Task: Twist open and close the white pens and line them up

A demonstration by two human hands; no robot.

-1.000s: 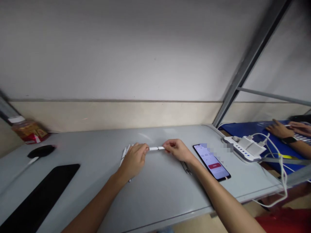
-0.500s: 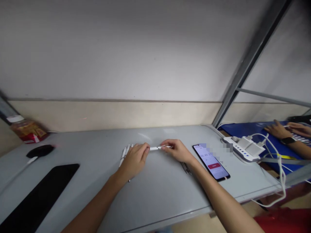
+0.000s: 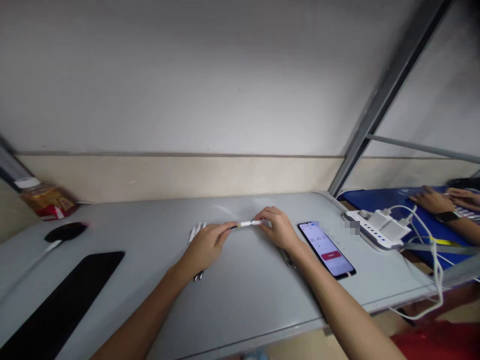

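Both of my hands grip one white pen (image 3: 247, 223) just above the grey table (image 3: 240, 295). My left hand (image 3: 204, 246) pinches its dark left end, and my right hand (image 3: 277, 227) is closed round the white right end. Several more white pens (image 3: 195, 234) lie on the table behind and under my left hand. A couple of dark pen parts (image 3: 287, 258) lie beside my right wrist.
A phone (image 3: 326, 248) with a lit screen lies right of my right hand. Further right sits a white power strip (image 3: 375, 228) with chargers and cables. A black mat (image 3: 60, 300), a black mouse (image 3: 65, 231) and a bottle (image 3: 45, 200) are at the left. Another person's hands (image 3: 442, 199) rest on a blue surface at far right.
The pen has lifted slightly and moved away from me. My left fingers have slid to its dark end, and my right hand has shifted up and right.
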